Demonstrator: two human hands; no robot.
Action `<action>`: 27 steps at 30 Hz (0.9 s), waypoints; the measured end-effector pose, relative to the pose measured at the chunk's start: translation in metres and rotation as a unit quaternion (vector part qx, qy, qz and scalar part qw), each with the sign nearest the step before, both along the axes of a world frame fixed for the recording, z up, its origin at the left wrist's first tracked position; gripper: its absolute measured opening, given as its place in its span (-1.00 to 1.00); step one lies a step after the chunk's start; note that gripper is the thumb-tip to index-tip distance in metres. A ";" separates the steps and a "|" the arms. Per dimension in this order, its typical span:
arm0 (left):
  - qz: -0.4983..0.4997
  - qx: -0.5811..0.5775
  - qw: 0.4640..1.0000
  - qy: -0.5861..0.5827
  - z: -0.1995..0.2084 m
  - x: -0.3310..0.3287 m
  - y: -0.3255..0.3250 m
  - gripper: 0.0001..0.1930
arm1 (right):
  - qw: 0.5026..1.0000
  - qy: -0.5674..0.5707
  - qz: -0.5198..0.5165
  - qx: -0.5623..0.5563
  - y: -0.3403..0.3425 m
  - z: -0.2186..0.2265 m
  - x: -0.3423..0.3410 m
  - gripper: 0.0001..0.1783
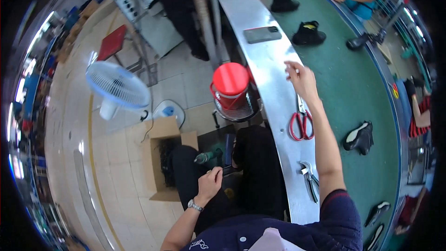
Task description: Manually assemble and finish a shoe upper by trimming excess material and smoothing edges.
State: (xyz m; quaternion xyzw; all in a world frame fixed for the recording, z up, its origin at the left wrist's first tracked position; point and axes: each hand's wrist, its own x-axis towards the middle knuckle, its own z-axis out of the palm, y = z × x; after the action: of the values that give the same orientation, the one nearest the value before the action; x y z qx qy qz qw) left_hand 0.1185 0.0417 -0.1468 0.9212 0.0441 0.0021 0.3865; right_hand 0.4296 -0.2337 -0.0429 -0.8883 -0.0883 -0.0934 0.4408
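My right hand (303, 82) is over the metal ledge beside the green conveyor belt, fingers loosely bent and apart, with nothing visible in them. Just below it on the ledge lie red-handled scissors (301, 123), their blades partly hidden by my wrist. Pincers with dark handles (309, 181) rest nearer to me. Beyond my hand, a grey phone (263, 34) lies flat. My left hand (211, 184), with a watch at the wrist, is closed above my lap. A dark piece sticks out by its fingers, too unclear to name. A green power tool (207, 156) is near it.
The green belt (334, 97) carries black shoes, one (359, 138) right of my forearm. A lidded red bucket (230, 86) stands on a stool left of the ledge. An open cardboard box (160, 158) and a fan (117, 85) are at left. People work across the belt.
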 end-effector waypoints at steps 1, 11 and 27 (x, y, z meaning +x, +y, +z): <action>-0.022 0.011 1.000 -0.007 -0.003 0.001 -0.004 -0.91 | 0.998 -0.006 -0.038 -0.045 -0.015 -0.006 0.027 -0.71; -0.071 -0.041 0.996 0.033 0.001 0.033 -0.030 -0.89 | 0.947 -0.102 -0.193 -0.234 -0.083 -0.059 0.225 -0.45; -0.294 -0.771 0.524 0.208 0.247 0.076 -0.049 -0.84 | 0.989 -0.084 -0.069 0.098 -0.110 0.078 0.051 -0.69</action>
State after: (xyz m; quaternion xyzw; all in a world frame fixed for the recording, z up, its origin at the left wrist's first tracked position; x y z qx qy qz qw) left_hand 0.1946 -0.0074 0.1001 0.1984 -0.1660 -0.3381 0.9049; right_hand 0.4805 -0.3434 0.0350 -0.8341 -0.0535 -0.2060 0.5090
